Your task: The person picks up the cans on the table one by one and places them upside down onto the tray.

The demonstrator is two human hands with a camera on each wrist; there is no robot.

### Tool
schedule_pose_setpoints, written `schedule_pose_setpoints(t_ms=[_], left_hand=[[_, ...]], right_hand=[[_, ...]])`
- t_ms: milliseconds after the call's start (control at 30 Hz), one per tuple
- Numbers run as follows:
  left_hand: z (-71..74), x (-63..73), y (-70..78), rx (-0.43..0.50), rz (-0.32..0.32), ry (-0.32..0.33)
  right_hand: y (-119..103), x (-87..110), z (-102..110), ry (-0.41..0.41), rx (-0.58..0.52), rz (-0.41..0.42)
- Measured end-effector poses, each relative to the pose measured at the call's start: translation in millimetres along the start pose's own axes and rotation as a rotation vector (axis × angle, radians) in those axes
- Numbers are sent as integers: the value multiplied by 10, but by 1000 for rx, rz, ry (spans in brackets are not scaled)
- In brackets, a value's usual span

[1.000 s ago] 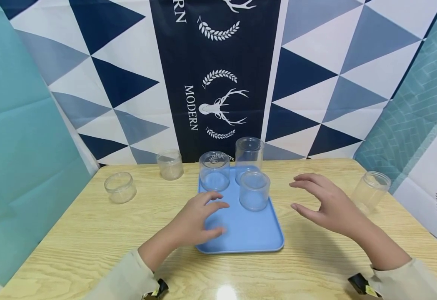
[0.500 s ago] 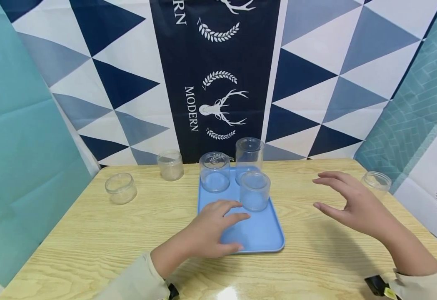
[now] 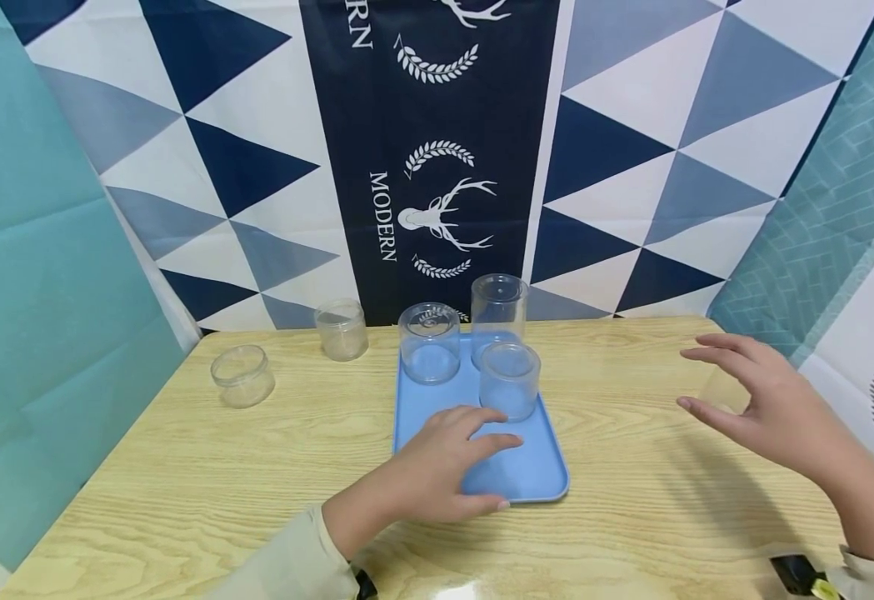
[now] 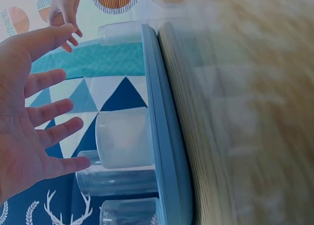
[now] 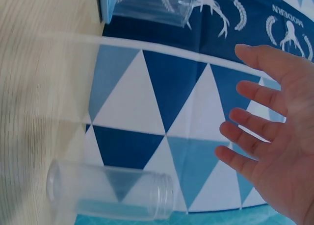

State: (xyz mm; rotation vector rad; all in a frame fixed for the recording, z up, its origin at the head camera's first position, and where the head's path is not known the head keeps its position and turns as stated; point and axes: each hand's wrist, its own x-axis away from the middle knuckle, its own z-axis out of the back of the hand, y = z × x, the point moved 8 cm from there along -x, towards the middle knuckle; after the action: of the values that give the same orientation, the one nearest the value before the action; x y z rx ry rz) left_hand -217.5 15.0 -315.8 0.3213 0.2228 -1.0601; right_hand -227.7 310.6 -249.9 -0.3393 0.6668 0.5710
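Observation:
My left hand (image 3: 444,467) hovers over the near part of a blue tray (image 3: 519,479), fingers spread and holding nothing. Three clear plastic jars stand on this tray: a wide one (image 3: 429,346) at back left, a tall one (image 3: 499,304) behind, and a short one (image 3: 510,379) closest to the left fingers. On the right, my right hand (image 3: 770,408) is raised above the table with its fingers apart and nothing in them. Behind it, mostly hidden in the head view, is another clear jar; the right wrist view shows this tall jar (image 5: 115,193) with a threaded neck.
Two small clear jars stand on the wooden table (image 3: 182,500) left of the tray: a low one (image 3: 243,379) and one farther back (image 3: 342,332). A patterned cloth (image 3: 437,125) hangs behind the table's back edge. Teal cloth (image 3: 54,292) borders the left side.
My right hand has moved right until it covers most of the right-hand jar. My left hand has shifted right and slightly nearer over the tray. The jars stay where they were.

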Motion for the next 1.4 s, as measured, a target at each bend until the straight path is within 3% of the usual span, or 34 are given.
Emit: schedule_pose_setpoints(t_ms=[600,967,1133,1400], left_hand=[[-174,-182,213,-27,-82,-47],[-263,-342,308,-7,-114,-47],[-291,-421,366,11,-138,-35],[-327,-523,386,105,-104,-18]], right_hand=[[517,169,105,-31,175,-143],[776,170,-2,-139,185,-260],[851,158,-41,-180,184,-270],[956,116,-112,-264,180,-274]])
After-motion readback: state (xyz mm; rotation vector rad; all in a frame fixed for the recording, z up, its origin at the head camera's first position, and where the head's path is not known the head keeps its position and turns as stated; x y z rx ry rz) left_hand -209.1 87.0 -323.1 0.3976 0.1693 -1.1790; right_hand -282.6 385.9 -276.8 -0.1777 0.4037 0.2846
